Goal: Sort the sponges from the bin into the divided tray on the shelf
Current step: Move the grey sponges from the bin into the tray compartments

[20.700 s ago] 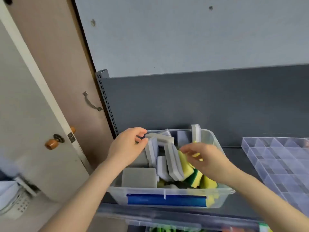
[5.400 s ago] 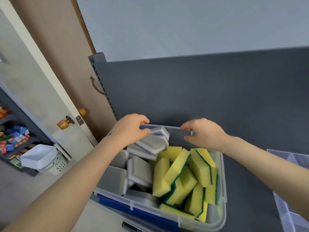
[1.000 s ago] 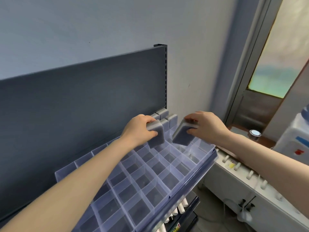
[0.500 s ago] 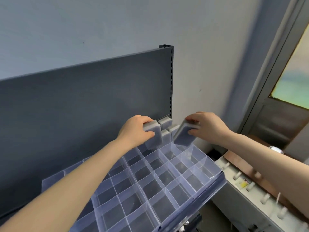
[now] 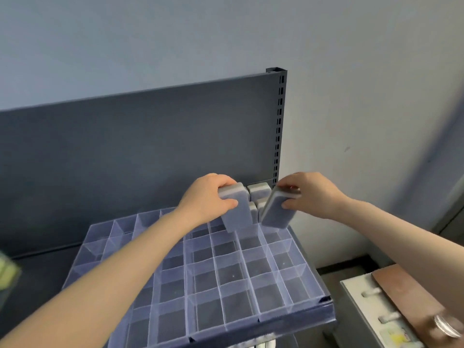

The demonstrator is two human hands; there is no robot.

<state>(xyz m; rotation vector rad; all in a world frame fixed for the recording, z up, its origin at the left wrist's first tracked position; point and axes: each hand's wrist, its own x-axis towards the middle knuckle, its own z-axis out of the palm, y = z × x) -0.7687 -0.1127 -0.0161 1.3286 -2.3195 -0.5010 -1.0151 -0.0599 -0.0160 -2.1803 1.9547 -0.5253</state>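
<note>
Over the upper-right cells of the clear divided plastic tray (image 5: pixel 185 280), the left hand (image 5: pixel 208 198) clasps one grey rectangular sponge (image 5: pixel 237 210) on end. The right hand (image 5: pixel 312 194) clasps a second grey sponge (image 5: pixel 277 213), likely to slot beside the standing sponges (image 5: pixel 258 190).

Left hand (image 5: pixel 209 198), right hand (image 5: pixel 312 194) curled, gripping.

The stored sponges (image 5: pixel 258 190) at the divided tray's (image 5: pixel 288 313) far right corner are mostly hidden behind the left sponge (image 5: pixel 237 213) and the right sponge (image 5: pixel 276 213), so their count cannot be told. The left grip (image 5: pixel 206 200) and right grip (image 5: pixel 311 194) cover those sponges' top edges. The left forearm hides several compartments. A yellow-green blur (image 5: pixel 6 271) is cut off at the left edge. A shiny round thing (image 5: pixel 447 327) at bottom right is blurred.
</note>
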